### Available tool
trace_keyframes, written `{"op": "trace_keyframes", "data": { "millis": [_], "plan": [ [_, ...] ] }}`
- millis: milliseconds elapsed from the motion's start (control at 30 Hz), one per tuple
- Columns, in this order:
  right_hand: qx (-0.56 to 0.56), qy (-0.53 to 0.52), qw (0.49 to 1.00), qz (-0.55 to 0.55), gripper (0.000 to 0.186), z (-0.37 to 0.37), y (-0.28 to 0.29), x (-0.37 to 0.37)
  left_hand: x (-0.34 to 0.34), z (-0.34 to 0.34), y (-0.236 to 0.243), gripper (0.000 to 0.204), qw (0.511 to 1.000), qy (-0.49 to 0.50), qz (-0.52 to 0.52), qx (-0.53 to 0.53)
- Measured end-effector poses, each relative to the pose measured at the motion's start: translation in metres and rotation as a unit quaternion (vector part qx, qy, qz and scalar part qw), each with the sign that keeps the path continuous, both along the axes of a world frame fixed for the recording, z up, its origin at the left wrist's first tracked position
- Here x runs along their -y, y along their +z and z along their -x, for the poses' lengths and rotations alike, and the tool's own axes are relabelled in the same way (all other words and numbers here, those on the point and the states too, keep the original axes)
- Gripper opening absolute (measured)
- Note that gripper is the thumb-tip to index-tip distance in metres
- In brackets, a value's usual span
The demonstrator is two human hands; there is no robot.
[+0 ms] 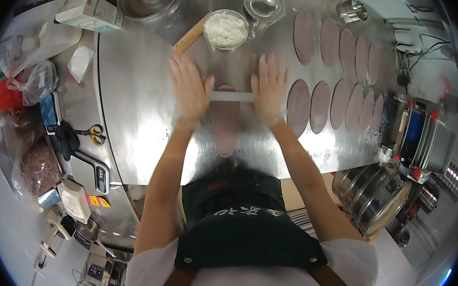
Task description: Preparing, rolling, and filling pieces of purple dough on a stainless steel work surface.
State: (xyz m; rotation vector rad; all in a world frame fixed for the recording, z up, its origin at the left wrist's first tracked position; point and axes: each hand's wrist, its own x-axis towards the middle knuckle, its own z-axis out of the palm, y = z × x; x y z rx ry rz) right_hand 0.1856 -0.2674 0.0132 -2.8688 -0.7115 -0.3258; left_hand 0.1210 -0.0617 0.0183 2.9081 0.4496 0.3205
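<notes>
A pale rolling pin (231, 96) lies crosswise on a long oval of purplish dough (225, 129) on the steel table. Over the pin's left end is my left hand (189, 90), palm down with its fingers stretched forward. My right hand (269, 85) rests the same way on the other end, fingers also extended. Neither hand wraps around the pin. Most of the dough extends toward me from the pin, and a short tip shows beyond it. Two rows of similar flattened dough ovals (319, 108) lie to the right of my right hand.
Beyond my hands stand a bowl of white flour (225, 30) and a shiny clear bowl (264, 3). A wooden-handled scraper (192, 33) lies beside the flour. Metal ring cutters (352, 11) sit far right. Scissors (96, 135) and a scale (100, 177) are left; round sieves (373, 198) stand lower right.
</notes>
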Motion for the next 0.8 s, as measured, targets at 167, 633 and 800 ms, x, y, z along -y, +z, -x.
{"op": "trace_keyframes", "data": {
  "millis": [167,633,800],
  "plan": [
    [-0.122,0.031,0.992,0.026,0.070,0.050,0.006,0.015,0.015,0.040,0.009,0.089,0.978,-0.115,0.088,-0.150],
    [-0.036,0.165,0.979,-0.116,0.051,-0.009,0.020,0.027,0.071,0.058,0.017,0.091,0.973,-0.165,0.093,-0.131],
    [-0.057,0.062,0.984,-0.156,0.050,0.005,0.036,0.028,0.095,0.083,-0.006,0.089,0.959,-0.214,0.099,-0.160]
  ]
}}
